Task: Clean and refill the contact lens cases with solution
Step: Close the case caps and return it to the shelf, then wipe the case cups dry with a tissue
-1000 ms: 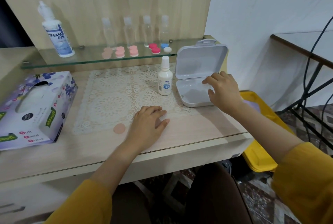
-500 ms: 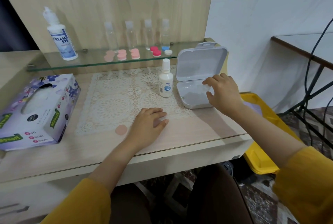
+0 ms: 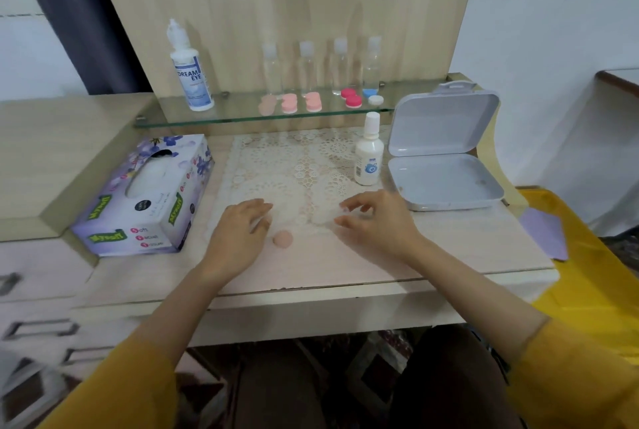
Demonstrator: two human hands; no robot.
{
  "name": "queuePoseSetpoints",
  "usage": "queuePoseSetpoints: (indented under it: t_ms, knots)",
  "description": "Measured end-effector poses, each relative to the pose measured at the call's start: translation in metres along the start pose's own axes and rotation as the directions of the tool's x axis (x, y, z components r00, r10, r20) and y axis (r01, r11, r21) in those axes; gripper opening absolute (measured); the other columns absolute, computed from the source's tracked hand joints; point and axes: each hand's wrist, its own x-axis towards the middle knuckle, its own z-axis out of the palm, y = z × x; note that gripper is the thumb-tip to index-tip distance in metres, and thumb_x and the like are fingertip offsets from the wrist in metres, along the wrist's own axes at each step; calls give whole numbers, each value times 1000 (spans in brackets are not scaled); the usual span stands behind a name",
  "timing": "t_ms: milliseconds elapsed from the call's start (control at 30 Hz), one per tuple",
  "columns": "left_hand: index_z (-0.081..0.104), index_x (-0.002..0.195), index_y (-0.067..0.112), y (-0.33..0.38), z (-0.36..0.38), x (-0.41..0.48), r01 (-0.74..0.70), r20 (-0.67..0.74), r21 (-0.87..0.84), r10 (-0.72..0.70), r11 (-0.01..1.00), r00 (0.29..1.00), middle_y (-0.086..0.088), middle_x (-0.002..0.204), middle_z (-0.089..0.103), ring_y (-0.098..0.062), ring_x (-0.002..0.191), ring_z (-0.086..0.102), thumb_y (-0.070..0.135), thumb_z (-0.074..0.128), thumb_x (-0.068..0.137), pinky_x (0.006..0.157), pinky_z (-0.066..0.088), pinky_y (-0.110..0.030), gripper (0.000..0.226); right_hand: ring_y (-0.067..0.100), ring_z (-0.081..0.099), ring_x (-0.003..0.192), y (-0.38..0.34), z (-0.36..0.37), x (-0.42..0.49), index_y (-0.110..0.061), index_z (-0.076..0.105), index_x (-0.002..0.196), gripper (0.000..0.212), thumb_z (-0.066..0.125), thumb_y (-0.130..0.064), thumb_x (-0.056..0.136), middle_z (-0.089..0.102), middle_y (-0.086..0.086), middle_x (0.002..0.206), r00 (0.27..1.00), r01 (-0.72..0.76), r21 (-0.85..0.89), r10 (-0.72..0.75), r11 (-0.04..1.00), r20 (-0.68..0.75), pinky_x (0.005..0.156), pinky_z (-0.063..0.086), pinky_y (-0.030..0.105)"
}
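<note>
Desk [image 3: 449,242] w/ lace mat [image 3: 294,166], tissue box [image 3: 145,197], soln btl [image 3: 369,155]

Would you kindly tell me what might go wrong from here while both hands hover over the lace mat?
The small white bottle stands upright just beyond the right hand. A careless reach toward the open white box could tip it over. The pink cap lies loose beside the left hand, so a sweep of that hand might push it toward the table's front edge or dirty it.
</note>
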Motion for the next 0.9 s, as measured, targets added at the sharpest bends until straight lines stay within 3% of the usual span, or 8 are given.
queuePoseSetpoints:
  t_ms: [67,133,300,533,667,733,900]
  knots:
    - [52,129,10,-10,2,-5,-6,18,68,4,998,1000,-6,141,43,-22,131,34,19,48,94,107,16,-20,36,15,56,105,-3,10,1,-21,70,104,30,68,-38,78,69,-4,107,1000,6,15,-6,1000,19,91,43,32]
    - [48,133,12,-13,6,-8,-6,23,103,4,995,1000,-3,144,39,-20,133,30,23,48,95,108,15,-20,40,18,54,111,-5,14,1,-21,70,103,30,68,-37,78,68,-4,108,1000,17,37,-18,999,20,95,42,35]
    - [47,134,12,-14,8,-8,-10,1,125,10,992,1000,-2,144,39,-19,132,30,25,47,95,109,17,-22,41,13,46,113,-10,20,-3,-25,69,106,28,67,-34,79,68,-5,106,996,73,14,-74,997,49,91,36,25]
    - [50,131,10,-9,-13,-5,-10,43,84,6,996,999,-2,142,43,-19,132,33,27,52,92,108,21,-24,42,14,46,114,-14,20,-3,-20,65,110,35,64,-39,80,65,1,107,994,90,-35,-88,995,70,92,39,31]
    - [63,115,10,4,-50,0,-65,-106,25,67,998,992,-5,123,59,-21,115,50,20,56,90,102,34,-33,28,16,47,113,-16,22,0,-14,64,109,37,63,-39,82,65,3,106,993,97,-35,-95,995,72,90,38,30]
    - [67,108,10,5,-71,8,-54,-192,34,59,998,980,-5,114,64,-21,106,53,19,56,90,91,35,-26,23,17,48,111,-17,23,2,-12,65,108,38,62,-41,83,65,4,105,993,100,-23,-98,995,72,89,38,30]
    - [67,108,13,-23,-116,29,171,-261,119,-135,978,956,-3,104,63,-14,83,50,20,53,92,75,34,-22,23,19,49,107,-15,25,4,-7,65,100,42,58,-45,84,66,8,103,993,100,-17,-99,995,70,87,40,34]
